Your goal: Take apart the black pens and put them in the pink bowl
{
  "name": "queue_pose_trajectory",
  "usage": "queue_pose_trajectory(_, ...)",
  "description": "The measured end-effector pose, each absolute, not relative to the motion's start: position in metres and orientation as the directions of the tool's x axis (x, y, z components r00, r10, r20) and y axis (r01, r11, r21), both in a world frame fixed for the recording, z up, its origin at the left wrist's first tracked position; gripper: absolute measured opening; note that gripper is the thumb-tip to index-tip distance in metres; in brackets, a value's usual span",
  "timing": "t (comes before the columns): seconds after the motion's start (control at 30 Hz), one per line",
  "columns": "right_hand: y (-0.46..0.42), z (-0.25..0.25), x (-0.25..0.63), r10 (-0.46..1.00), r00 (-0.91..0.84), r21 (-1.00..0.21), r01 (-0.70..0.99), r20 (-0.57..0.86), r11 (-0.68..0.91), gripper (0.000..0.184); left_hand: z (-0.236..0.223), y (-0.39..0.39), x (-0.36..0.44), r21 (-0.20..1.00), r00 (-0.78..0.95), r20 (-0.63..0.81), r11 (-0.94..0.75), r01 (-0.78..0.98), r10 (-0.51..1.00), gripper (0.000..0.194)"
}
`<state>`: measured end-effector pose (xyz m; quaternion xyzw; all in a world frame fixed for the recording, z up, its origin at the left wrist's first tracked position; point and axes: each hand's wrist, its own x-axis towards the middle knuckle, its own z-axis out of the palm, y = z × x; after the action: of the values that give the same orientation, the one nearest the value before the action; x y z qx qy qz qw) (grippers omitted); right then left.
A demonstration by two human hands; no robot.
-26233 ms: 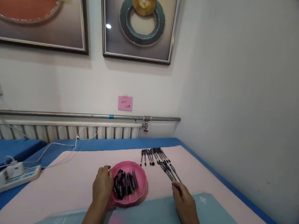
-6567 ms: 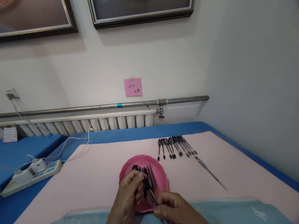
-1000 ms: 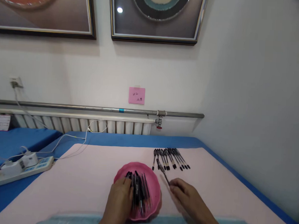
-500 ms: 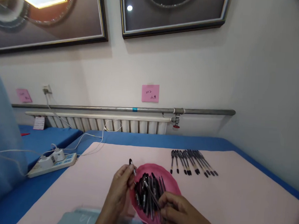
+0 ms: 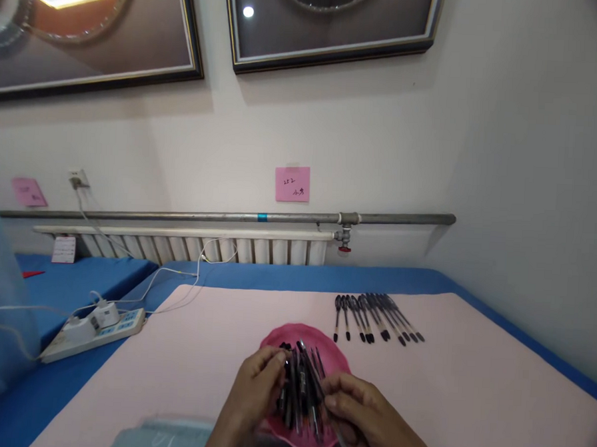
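Observation:
A pink scalloped bowl (image 5: 339, 360) full of black and clear pens (image 5: 302, 387) stands in front of me. My left hand (image 5: 256, 389) reaches over the bowl's left side, thumb and fingers pinched close to the pens. What lies between those fingertips is hidden. At the right rim, my right hand (image 5: 356, 410) is closed round a slim pen (image 5: 337, 431), whose lower end sticks out below the fingers. Its upper end blends in with the pens in the bowl. Beyond the bowl to the right, several black-capped pens (image 5: 373, 317) lie side by side in a row.
A pink sheet (image 5: 450, 378) covers the blue table (image 5: 296, 277). To the left, a white power strip (image 5: 97, 333) with plugs and loose cables lies at the blue edge. Pale blue fabric (image 5: 167, 437) is at the front edge. A radiator (image 5: 247, 249) and pipe run along the wall.
My left hand has moved right and in over the bowl; the dark-tipped piece that stuck up from its fingers no longer shows. My right hand keeps its pen. The view has shifted slightly.

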<state>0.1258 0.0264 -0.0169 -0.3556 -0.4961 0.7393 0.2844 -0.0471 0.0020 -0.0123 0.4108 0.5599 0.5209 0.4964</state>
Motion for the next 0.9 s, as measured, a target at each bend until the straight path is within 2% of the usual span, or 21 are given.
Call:
queue_pose_trajectory(0.1, 0.022, -0.018, 0.124, 0.761, -0.607, -0.936, -0.077, -0.23, -0.344, 0.019, -0.014, 0.001, -0.038, 0.909, 0.005, -0.169, 0.158, -0.386, 0.986, 0.031)
queue_pose_trajectory(0.23, 0.018, -0.014, 0.125, 0.709, -0.664, -0.923, -0.073, -0.238, -0.378, 0.016, -0.016, 0.0, -0.034, 0.82, 0.084, -0.155, 0.175, -0.544, 0.984, 0.03)
queue_pose_trajectory(0.47, 0.013, -0.007, 0.128, 0.626, -0.72, -0.864, -0.073, -0.3, -0.498, 0.012, -0.014, -0.001, -0.035, 0.768, 0.095, -0.13, 0.161, -0.62, 0.987, 0.029)
queue_pose_trajectory(0.7, 0.013, -0.01, 0.121, 0.708, -0.652, -0.897, -0.094, -0.272, -0.431, 0.019, -0.016, 0.0, -0.033, 0.78, -0.004, -0.155, 0.12, -0.615, 0.988, 0.024)
queue_pose_trajectory(0.8, 0.008, 0.0, 0.12, 0.687, -0.671, -0.885, -0.098, -0.279, -0.455, 0.014, -0.016, -0.001, -0.033, 0.762, 0.006, -0.152, 0.121, -0.636, 0.988, 0.026)
queue_pose_trajectory(0.9, 0.004, 0.004, 0.119, 0.676, -0.697, -0.868, -0.158, -0.239, -0.471, 0.024, -0.016, -0.001, -0.034, 0.753, 0.016, -0.14, 0.117, -0.647, 0.99, 0.027)
